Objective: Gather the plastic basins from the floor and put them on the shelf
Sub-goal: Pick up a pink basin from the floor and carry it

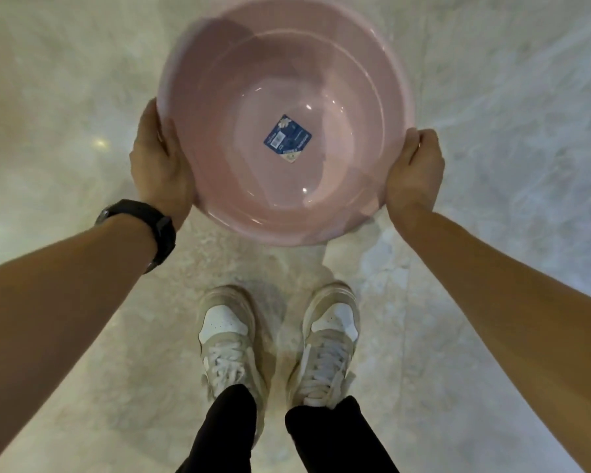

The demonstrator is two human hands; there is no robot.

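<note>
Basin: I recorded one pink basin (287,80), mouth up towards the camera, held out in front of the person and over the floor (492,97).
Basin height: it appeared lifted off the floor, though the blurred far rim left me unable to confirm that.
Left hand: the left hand (161,158) grasped the basin's left rim, palm against the outer wall.
Right hand: the right hand (413,172) grasped the right rim opposite, fingers wrapped round the edge.
Inside the basin: a blue label (288,138) lay stuck to the bottom, its print too small to read.
Wrist: a black watch (144,227) sat on the left wrist.
Footing: two beige and white shoes (229,336) stood side by side just behind the basin, under black trousers (325,438).
</note>
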